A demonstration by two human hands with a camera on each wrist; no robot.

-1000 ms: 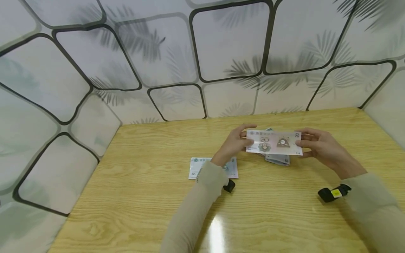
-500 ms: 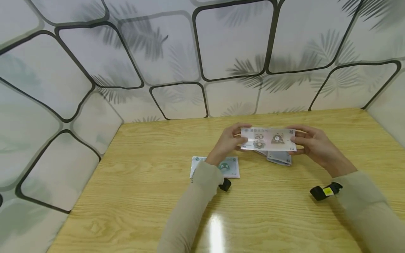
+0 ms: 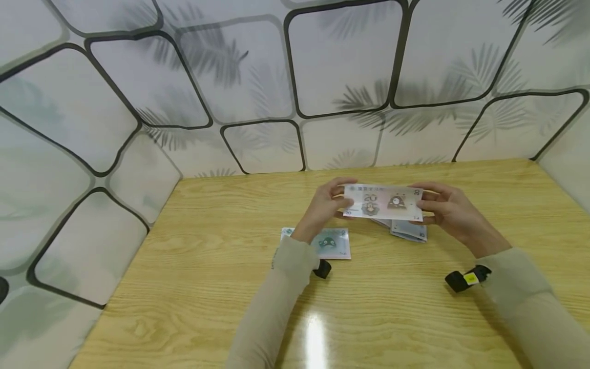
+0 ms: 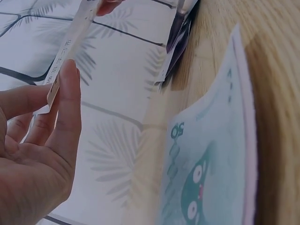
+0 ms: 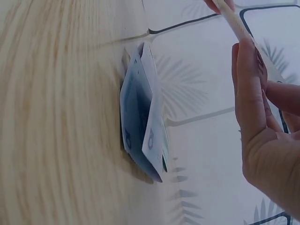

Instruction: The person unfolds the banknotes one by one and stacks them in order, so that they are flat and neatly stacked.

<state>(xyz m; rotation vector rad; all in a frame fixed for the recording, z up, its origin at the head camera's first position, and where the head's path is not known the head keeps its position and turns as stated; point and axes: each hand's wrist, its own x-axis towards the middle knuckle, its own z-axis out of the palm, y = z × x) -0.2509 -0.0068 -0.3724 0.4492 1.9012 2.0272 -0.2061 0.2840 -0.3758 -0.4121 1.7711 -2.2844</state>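
Note:
A pinkish-white play banknote (image 3: 382,201) marked 20, with a cartoon print, is stretched flat between both hands above the table. My left hand (image 3: 318,211) pinches its left end between thumb and fingers; the right hand (image 3: 450,212) pinches its right end the same way. In the left wrist view the held banknote (image 4: 70,51) is seen nearly edge-on. Behind and below it lies a loose pile of folded bluish banknotes (image 3: 409,230), partly hidden by it. A green banknote (image 3: 334,245) marked 50 rests near my left wrist, its left part covered by the sleeve.
The wooden table (image 3: 193,287) meets a wall (image 3: 258,72) patterned with leaves and dark outlines at the back. From the right wrist view, the folded pile (image 5: 140,117) stands up somewhat from the tabletop. Black straps (image 3: 462,280) sit at both wrists.
Both hands have shifted a little to the left with the 20 banknote stretched between them. More of the folded pile's right side and of the green banknote shows.

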